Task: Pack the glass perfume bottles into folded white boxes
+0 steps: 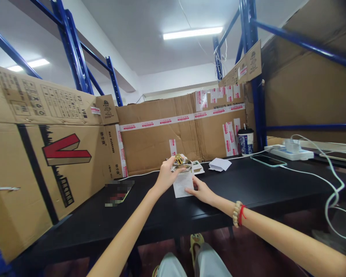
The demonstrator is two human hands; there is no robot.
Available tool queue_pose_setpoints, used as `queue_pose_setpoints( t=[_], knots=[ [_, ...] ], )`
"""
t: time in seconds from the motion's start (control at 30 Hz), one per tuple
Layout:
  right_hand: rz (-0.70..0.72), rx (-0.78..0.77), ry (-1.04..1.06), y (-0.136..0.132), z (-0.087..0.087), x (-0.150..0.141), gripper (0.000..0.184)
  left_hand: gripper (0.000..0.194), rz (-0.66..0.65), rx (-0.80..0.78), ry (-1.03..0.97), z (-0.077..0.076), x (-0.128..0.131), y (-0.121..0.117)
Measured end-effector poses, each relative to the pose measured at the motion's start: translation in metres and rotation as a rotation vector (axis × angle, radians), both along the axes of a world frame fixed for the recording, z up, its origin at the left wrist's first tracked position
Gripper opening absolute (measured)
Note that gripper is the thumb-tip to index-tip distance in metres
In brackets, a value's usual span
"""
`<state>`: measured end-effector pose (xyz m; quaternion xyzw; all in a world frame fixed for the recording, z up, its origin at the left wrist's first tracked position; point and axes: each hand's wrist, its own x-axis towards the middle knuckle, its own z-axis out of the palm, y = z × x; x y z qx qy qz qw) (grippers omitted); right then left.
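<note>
My left hand (168,173) is closed on a small gold-topped object (178,158), held above the middle of the table. Its top is round and shiny, and a clear or silvery part shows below it; my fingers cover some of it, so its exact kind is unclear. Just underneath hangs a white paper sheet (183,187) with faint print. The right edge of that sheet is pinched by my right hand (201,189), thumb and fingers together. Behind my hands lies a small open white box (198,167), partly hidden.
On the black table (233,192) are a folded white paper (220,164), a charging phone (268,160) and a dark, blurred-out flat object (119,192) at left. A lidded cup (245,142) and a power strip (289,152) stand back right. Cardboard (158,142) walls enclose the table.
</note>
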<state>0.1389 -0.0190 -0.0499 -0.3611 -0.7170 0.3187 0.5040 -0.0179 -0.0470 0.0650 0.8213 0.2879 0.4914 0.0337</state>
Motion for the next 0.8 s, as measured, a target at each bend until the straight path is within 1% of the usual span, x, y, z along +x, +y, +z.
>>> queue_pose_setpoints(
  t=[0.1,0.2,0.3,0.47,0.67,0.73,0.8],
  knots=[
    [0.011,-0.017,0.014,0.001,-0.001,0.0,0.036,0.025,0.094,0.05,0.049,0.0,-0.001,-0.003],
    [0.033,-0.027,0.035,0.0,0.0,0.001,0.04,0.025,0.124,0.074,-0.002,0.002,0.0,-0.003],
    [0.051,-0.015,0.036,-0.002,0.002,0.002,0.043,0.027,0.107,0.065,-0.053,0.007,-0.001,-0.001],
    [0.03,-0.002,-0.008,-0.003,0.004,0.003,0.041,0.029,0.065,0.028,0.003,0.011,-0.005,0.003],
    [0.021,0.013,-0.03,-0.006,0.005,0.003,0.041,0.025,0.121,0.044,0.035,0.011,-0.005,0.001],
    [0.035,0.019,-0.03,-0.007,0.005,0.003,0.039,0.025,0.124,0.035,0.013,0.012,-0.005,0.001],
    [0.043,0.031,-0.049,-0.008,0.005,0.002,0.036,0.027,0.069,-0.018,-0.059,0.013,-0.007,-0.001]
  ],
)
